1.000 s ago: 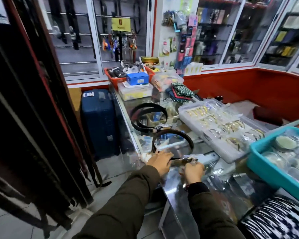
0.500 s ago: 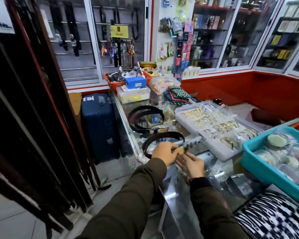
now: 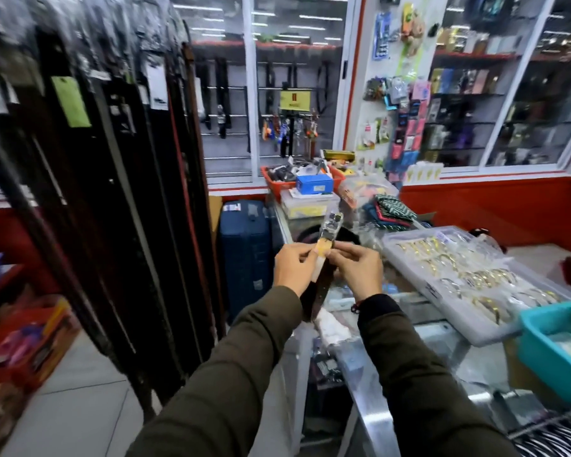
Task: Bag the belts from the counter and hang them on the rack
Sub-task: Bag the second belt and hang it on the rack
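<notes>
both hands [image 3: 327,270], bagged belt [image 3: 328,232], labels unreadable

One view only, from my head camera; no second view to share ground with. It looks forward and slightly down from standing height, wide-angle, edges bowed and blurred. Nearest, low in frame: my two olive-sleeved forearms, with left hand [image 3: 293,271] and right hand [image 3: 356,271] raised at centre. The glass-topped shop counter [image 3: 370,374] runs away on the right. The tall rack of dark hanging belts [image 3: 119,179] stands close on the left. The glass-fronted wall cabinets [image 3: 495,94] face me, farthest off.
</notes>
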A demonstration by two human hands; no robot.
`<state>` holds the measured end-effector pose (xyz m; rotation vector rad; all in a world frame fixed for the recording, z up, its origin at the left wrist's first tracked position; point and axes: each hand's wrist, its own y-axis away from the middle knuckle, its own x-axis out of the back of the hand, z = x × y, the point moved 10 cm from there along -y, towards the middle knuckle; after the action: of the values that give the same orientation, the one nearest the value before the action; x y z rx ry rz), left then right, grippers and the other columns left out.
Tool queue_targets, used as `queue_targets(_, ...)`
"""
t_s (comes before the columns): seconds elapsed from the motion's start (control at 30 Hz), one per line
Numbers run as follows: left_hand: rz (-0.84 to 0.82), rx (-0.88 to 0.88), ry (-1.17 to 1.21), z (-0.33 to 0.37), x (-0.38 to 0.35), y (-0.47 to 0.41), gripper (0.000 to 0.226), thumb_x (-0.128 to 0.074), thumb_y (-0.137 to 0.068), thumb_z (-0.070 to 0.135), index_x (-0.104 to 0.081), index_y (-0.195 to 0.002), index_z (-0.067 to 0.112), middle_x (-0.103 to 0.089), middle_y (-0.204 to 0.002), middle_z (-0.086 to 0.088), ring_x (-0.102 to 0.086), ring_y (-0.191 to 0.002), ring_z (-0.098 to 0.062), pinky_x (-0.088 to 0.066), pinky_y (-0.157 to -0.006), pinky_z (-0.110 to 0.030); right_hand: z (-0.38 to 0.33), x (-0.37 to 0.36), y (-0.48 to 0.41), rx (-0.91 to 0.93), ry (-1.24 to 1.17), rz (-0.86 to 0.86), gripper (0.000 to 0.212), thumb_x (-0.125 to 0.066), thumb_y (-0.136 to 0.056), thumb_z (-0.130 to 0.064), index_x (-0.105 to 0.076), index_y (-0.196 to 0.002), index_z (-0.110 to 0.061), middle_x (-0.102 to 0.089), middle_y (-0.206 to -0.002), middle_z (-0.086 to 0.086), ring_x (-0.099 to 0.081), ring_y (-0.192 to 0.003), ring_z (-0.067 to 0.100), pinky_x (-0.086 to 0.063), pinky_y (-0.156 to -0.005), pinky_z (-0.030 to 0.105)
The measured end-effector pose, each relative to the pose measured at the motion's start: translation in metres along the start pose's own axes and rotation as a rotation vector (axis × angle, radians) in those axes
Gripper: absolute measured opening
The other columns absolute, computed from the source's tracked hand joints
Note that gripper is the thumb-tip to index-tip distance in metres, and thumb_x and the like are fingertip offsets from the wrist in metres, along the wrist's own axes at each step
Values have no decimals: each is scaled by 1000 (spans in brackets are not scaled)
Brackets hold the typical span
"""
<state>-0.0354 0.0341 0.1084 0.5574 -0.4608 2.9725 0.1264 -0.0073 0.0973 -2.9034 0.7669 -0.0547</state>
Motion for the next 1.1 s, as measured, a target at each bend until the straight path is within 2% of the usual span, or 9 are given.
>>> queue_targets(0.1,104,50,2,-6,42,3,29,-66,-97,27,-76,-119,12,-57,-141,-7,-54,-131,-22,-45,-111,-36,-18,-34,1,72,45,-69,29,-78,-78,-3,-75,-107,-1,-76,-92,16,-69,-84,18,-57,-86,33)
queue_targets(0.17,185,42,6,-3,73,7,28,-69,-95,28,-77,-118,13,-59,-140,-4,-54,-129,-19,-45,-112,-39,-29,-59,6,102,21,-117,30,-79,-79,-6,-75,-108,-2,-76,-94,14,-72,-88,22,-58,-91,38)
queue_targets(0.33,310,15,92,11,138,16,25,-74,-91,22,-80,-111,9,-79,-112,-6,-69,-104,-12,-55,-101,-37,-62,-116,21,148,-118,-270,30,-74,-84,-7,-72,-113,-13,-75,-93,10,-72,-89,23,-59,-71,30)
queue_targets(0.5,434,4,206,24,202,14,29,-71,-93,16,-74,-120,5,-75,-121,-10,-69,-116,-22,-54,-105,-42,-118,-175,40,164,-301,-475,35,-70,-85,1,-68,-117,-13,-73,-102,16,-71,-88,19,-61,-70,25)
queue_targets(0.63,520,-58,298,42,255,13,29,-70,-94,13,-74,-121,3,-75,-119,-14,-70,-115,-27,-55,-104,-48,-171,-216,55,234,-305,-575,40,-70,-85,-1,-65,-125,-3,-72,-110,21,-70,-97,27,-61,-80,33)
queue_targets(0.77,569,-108,367,64,302,18,28,-69,-94,12,-74,-120,3,-76,-116,-14,-71,-113,-27,-56,-102,-50,-217,-251,71,303,-334,-632,39,-69,-87,0,-66,-125,-2,-72,-111,24,-71,-90,21,-59,-74,24)
queue_targets(0.87,633,-159,350,90,339,25,29,-69,-94,12,-72,-121,1,-75,-117,-16,-71,-114,-27,-55,-103,-50,-245,-279,81,294,-390,-661,39,-67,-88,0,-65,-127,-3,-72,-113,24,-69,-103,28,-59,-88,39)
queue_targets(0.97,692,-175,301,114,381,35,31,-70,-93,11,-71,-122,0,-74,-119,-18,-70,-115,-28,-56,-102,-48,-272,-310,99,255,-486,-719,41,-66,-89,1,-62,-129,-2,-72,-109,20,-70,-97,24,-61,-84,38)
queue_targets(1.1,731,-197,297,136,433,47,31,-68,-94,7,-68,-123,-5,-72,-121,-25,-71,-107,-30,-63,-79,-27,-305,-349,123,257,-527,-793,40,-65,-89,2,-61,-129,-1,-70,-114,25,-68,-97,25,-61,-83,40)
